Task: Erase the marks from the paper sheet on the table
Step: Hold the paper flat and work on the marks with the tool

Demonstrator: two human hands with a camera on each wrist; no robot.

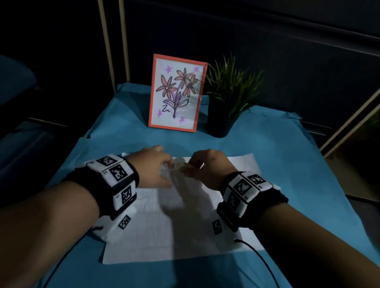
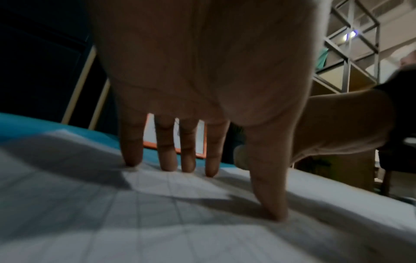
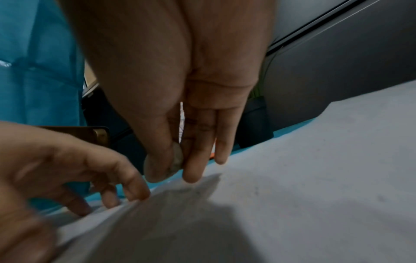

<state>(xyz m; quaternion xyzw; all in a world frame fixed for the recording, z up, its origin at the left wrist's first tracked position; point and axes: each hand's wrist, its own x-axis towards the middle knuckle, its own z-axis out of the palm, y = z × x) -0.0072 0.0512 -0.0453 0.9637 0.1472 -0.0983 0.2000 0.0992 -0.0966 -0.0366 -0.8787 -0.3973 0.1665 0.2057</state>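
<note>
L hand (image 2: 202,80) flat, fingers spread, pinning paper sheet (image 1: 174,236) near table's far edge; R hand (image 3: 180,106) pinching eraser (image 3: 176,163) just beside, faint marks lying toward near edge.

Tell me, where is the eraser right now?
The eraser is pinched in the right hand, over the far edge of the paper sheet, right beside the left hand.

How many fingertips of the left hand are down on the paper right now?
5. In the left wrist view, four fingers press the paper sheet near its far edge; the thumb presses nearer the camera. The left hand is spread flat.
</note>
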